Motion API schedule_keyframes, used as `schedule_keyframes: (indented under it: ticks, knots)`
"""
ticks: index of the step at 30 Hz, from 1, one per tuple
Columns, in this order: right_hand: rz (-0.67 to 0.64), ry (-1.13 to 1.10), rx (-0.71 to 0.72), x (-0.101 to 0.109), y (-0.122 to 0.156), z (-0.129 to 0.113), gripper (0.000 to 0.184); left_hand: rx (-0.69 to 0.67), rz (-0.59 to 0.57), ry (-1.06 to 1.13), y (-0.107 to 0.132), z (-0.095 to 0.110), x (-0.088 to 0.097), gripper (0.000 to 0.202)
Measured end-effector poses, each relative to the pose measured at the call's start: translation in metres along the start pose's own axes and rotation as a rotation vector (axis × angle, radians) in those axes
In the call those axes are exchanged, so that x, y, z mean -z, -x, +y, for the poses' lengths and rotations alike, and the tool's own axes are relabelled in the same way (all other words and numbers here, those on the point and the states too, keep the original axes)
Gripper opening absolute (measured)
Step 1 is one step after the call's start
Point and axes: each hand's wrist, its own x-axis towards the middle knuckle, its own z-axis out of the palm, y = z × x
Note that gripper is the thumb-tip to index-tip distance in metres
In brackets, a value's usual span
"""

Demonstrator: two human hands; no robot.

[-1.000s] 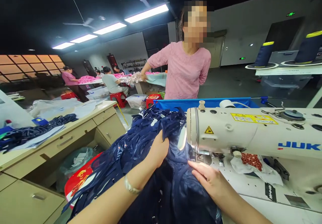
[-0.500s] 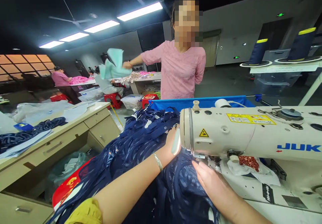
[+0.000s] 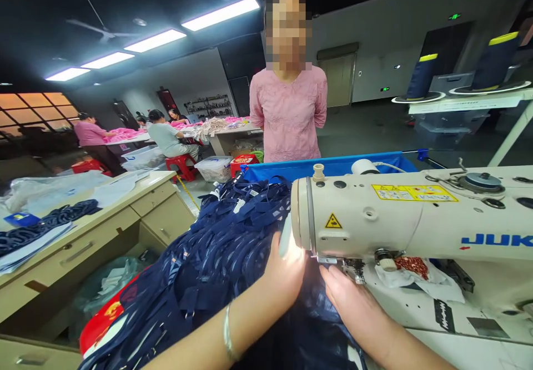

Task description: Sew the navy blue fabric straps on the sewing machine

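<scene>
A big heap of navy fabric pieces (image 3: 225, 242) lies left of a cream sewing machine (image 3: 400, 214). My left hand (image 3: 285, 273) rests on the navy fabric just left of the machine head, lit by its lamp; the fingers curl into the cloth. My right hand (image 3: 345, 298) lies on the fabric close under the needle area (image 3: 350, 267), fingers stretched forward and pressed flat. A silver bracelet (image 3: 227, 331) is on my left wrist.
A person in a pink top (image 3: 289, 112) stands behind a blue bin (image 3: 333, 166), arms behind the back. A beige desk with drawers (image 3: 87, 231) stands at left with navy pieces and papers. Thread cones (image 3: 497, 62) sit on a rack at right. Other workers sit far back.
My left hand has slid right, up to the machine head. The standing person swung a light blue cloth aside, then let it go and put both arms behind the back.
</scene>
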Motion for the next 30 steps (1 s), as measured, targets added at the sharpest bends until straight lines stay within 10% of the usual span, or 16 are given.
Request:
schedule_keyframes:
  ticks: [5, 18, 30]
  knots:
    - [0.149, -0.086, 0.001, -0.008, 0.003, 0.013, 0.033, -0.073, -0.294, 0.057, 0.028, -0.002, -0.014, 0.026]
    - [0.455, 0.021, 0.116, -0.016, -0.004, 0.046, 0.026, -0.162, -0.313, 0.196, 0.025, -0.024, -0.03, 0.037]
    - [0.237, -0.196, -0.034, -0.039, 0.001, 0.042, 0.029, -0.088, -0.291, 0.106, 0.022, -0.012, -0.025, 0.033]
